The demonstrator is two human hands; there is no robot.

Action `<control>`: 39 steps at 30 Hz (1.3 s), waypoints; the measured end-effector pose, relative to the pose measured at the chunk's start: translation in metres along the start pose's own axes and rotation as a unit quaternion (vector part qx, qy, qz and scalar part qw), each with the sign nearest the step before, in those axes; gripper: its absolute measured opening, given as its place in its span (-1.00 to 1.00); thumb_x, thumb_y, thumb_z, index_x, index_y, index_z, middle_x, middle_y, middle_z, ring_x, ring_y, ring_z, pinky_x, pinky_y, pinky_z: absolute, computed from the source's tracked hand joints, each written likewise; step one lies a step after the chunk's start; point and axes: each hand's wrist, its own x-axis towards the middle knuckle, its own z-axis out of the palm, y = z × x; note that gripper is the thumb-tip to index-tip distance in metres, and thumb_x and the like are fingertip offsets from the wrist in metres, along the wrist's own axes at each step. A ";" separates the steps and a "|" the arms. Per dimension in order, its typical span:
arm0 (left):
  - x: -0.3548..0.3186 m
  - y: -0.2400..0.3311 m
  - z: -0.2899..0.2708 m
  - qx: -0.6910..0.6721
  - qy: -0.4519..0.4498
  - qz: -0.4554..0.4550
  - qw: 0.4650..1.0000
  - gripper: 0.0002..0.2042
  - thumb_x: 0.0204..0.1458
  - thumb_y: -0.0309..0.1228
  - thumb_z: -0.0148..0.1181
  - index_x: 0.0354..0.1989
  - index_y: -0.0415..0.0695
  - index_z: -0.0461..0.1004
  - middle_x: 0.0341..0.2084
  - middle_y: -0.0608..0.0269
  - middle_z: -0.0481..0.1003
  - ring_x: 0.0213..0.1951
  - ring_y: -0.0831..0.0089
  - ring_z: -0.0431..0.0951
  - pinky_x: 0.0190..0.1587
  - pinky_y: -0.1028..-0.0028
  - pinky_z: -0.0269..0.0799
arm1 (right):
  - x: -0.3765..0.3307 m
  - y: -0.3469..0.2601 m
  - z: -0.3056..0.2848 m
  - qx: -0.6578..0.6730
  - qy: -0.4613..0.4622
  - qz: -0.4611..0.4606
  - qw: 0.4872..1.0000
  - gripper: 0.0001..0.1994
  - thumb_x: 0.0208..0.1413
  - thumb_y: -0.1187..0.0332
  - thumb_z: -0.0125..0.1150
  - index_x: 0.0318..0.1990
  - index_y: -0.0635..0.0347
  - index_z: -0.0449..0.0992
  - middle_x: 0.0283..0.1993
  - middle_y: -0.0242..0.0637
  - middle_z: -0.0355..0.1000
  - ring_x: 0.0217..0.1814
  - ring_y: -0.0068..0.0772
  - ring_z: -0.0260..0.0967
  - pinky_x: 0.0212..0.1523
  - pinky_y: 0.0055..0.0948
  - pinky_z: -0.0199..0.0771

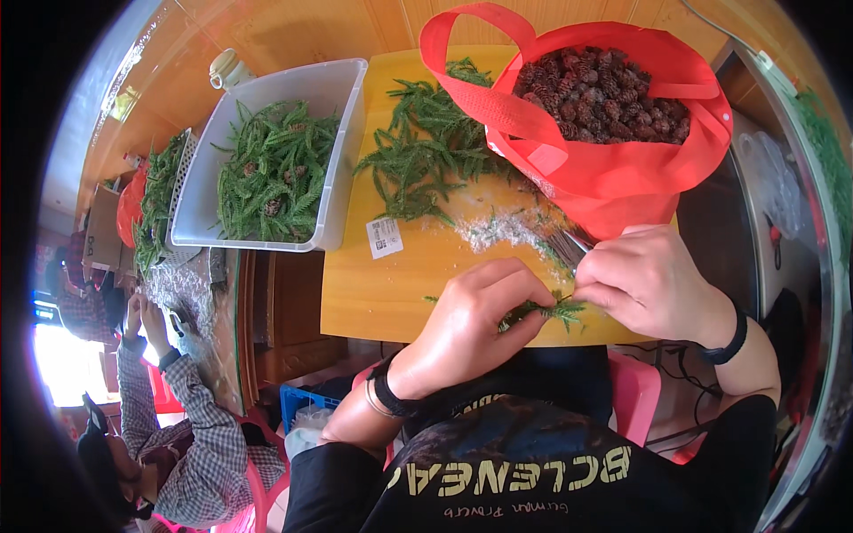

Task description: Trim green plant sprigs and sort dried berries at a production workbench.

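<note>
My left hand (484,306) pinches a green artificial pine sprig (562,311) just above the table's near edge. Its needles stick out on both sides of the fingers. Close to the sprig's tip, my right hand (644,277) has thumb and fingers pressed together; what they hold is hidden. Thin dark wire stems (565,247) and a shiny metal edge lie just beyond the right fingers. A red fabric bag (613,191) full of brown pinecones (600,93) stands behind my right hand. Loose green sprigs (418,160) lie spread at the back of the yellow table (373,298).
Left on the table is a clear plastic bin (351,151) of sprigs with pinecones. A white label (385,238) and white flakes (506,229) lie mid-table. A lidded jar (229,69) stands behind the bin. Another person (191,444) works at a table on the left.
</note>
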 end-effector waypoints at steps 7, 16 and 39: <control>-0.004 -0.011 -0.001 -0.417 -0.013 -0.225 0.881 -0.87 -0.06 -0.60 0.21 -0.36 -0.19 0.39 -0.40 0.32 0.47 -0.44 0.65 0.46 -0.46 0.63 0.40 | -0.005 -0.006 -0.001 0.136 -0.001 0.084 0.987 -0.84 -0.10 0.44 0.30 -0.34 0.22 0.45 -0.49 -0.34 0.46 -0.45 -0.40 0.47 -0.46 -0.50 0.39; -0.002 -0.014 -0.001 -0.429 -0.064 -0.253 0.865 -0.85 -0.05 -0.59 0.20 -0.33 -0.19 0.37 -0.40 0.32 0.47 -0.48 0.64 0.46 -0.44 0.68 0.40 | -0.007 -0.006 0.009 0.196 0.045 0.062 0.978 -0.88 -0.05 0.53 0.25 -0.34 0.27 0.45 -0.49 -0.35 0.46 -0.48 -0.54 0.43 -0.46 -0.60 0.37; -0.005 -0.028 0.007 -0.530 0.046 -0.191 0.825 -0.77 0.04 -0.39 0.18 -0.18 -0.14 0.31 -0.26 0.18 0.42 -0.37 0.49 0.47 -0.39 0.56 0.43 | -0.097 0.058 0.038 -0.079 -0.106 0.333 0.933 -0.67 -0.13 0.35 0.28 -0.23 0.23 0.31 -0.34 -0.10 0.39 -0.25 0.00 0.37 -0.25 -0.23 0.35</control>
